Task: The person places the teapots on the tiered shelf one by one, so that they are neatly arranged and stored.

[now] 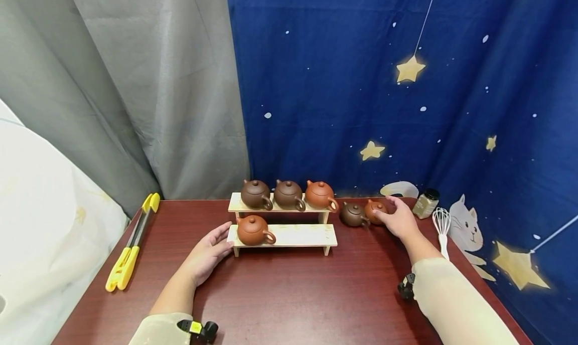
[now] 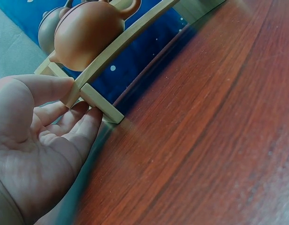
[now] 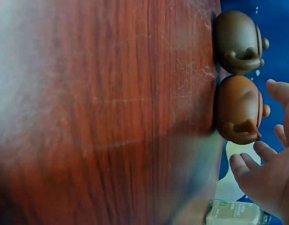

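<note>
A glossy reddish-brown wood-grain desk (image 1: 293, 295) is filling the lower view, while a plain grey cloth curtain (image 1: 158, 84) and a navy curtain printed with yellow stars (image 1: 325, 84) are hanging just behind its back edge. Near that edge a pale wooden two-tier stand (image 1: 300, 236) is carrying two dark brown clay teapots (image 1: 288, 193) and a reddish-orange clay teapot (image 1: 319, 194) on top. Below, a round orange clay teapot (image 1: 252, 230) is sitting at the left end, with pale board running on to its right.

The left hand (image 1: 209, 254) is gripping the lower tier's left end, thumb against the board. Right of the stand, a squat dark brown teapot (image 1: 352, 215) and a small orange teapot (image 1: 373, 212) are standing side by side on the desk. The right hand (image 1: 399, 219) is reaching beside the small orange one, fingers spread and grasping nothing; whether a fingertip is brushing it is hard to tell.

Yellow-handled tongs (image 1: 139, 244) are lying along the left edge; a black-lidded jar (image 1: 425, 204) and a white wire whisk (image 1: 441, 222) are lining the right. Between the forearms, a broad stretch of wood is spreading toward the viewer.
</note>
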The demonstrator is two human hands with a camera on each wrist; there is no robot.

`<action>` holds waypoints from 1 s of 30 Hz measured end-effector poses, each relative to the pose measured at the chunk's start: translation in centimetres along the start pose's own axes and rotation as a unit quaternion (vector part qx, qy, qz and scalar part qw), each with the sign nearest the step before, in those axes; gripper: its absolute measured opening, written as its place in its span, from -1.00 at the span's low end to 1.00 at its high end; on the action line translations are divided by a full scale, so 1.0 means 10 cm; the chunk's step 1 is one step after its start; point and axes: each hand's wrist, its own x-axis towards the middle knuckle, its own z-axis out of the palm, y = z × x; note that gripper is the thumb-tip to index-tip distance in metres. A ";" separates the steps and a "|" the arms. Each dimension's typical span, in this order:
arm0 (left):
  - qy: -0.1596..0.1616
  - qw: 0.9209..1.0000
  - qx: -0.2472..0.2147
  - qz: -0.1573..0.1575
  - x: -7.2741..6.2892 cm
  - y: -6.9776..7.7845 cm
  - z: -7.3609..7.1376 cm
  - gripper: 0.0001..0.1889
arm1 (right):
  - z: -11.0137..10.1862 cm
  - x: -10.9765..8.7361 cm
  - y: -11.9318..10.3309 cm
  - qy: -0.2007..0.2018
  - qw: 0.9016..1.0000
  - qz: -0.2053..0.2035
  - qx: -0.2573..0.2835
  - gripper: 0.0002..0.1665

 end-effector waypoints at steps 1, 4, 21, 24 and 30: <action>0.001 1.000 -0.001 -0.001 0.00 0.00 0.00 -0.17 | 0.01 0.02 0.01 -0.004 1.000 0.003 0.006 0.00; -0.001 1.000 -0.003 0.000 0.00 0.00 0.00 -0.18 | 0.05 0.06 0.03 -0.016 1.000 0.010 0.023 0.02; 0.000 1.000 -0.001 -0.001 0.01 0.00 0.00 -0.17 | 0.20 0.12 0.02 -0.021 1.000 0.011 0.001 -0.02; 0.003 1.000 -0.002 -0.002 0.01 0.00 0.00 -0.18 | 0.19 0.12 0.03 -0.022 1.000 0.012 -0.005 -0.02; 0.004 1.000 0.001 -0.006 0.01 0.00 0.00 -0.18 | 0.14 0.10 0.07 -0.010 1.000 0.015 -0.009 -0.03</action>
